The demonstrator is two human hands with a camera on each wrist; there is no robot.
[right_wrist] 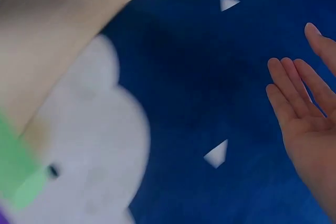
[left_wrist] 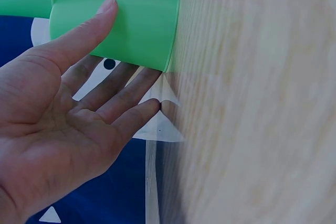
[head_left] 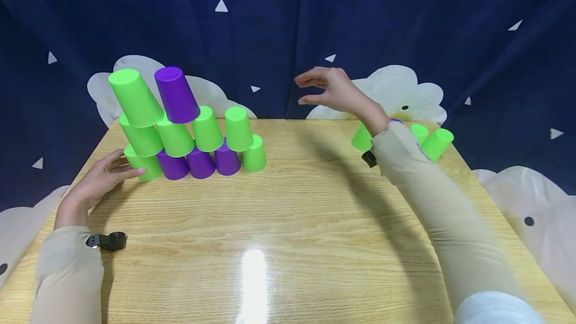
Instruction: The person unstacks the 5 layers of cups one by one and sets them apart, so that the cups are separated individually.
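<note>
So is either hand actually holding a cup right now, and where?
No. The left hand rests flat fingers against the bottom green cup, no grip. The right hand hangs open in the air.

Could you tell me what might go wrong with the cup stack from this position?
The left hand touches the bottom green cup at the stack's corner; a nudge there might shift the rows above. The two top cups, green and purple, already tilt left and could slide off. The right hand hangs empty in the air beside the stack; a sweep leftward could clip the green cup at the right end.
</note>
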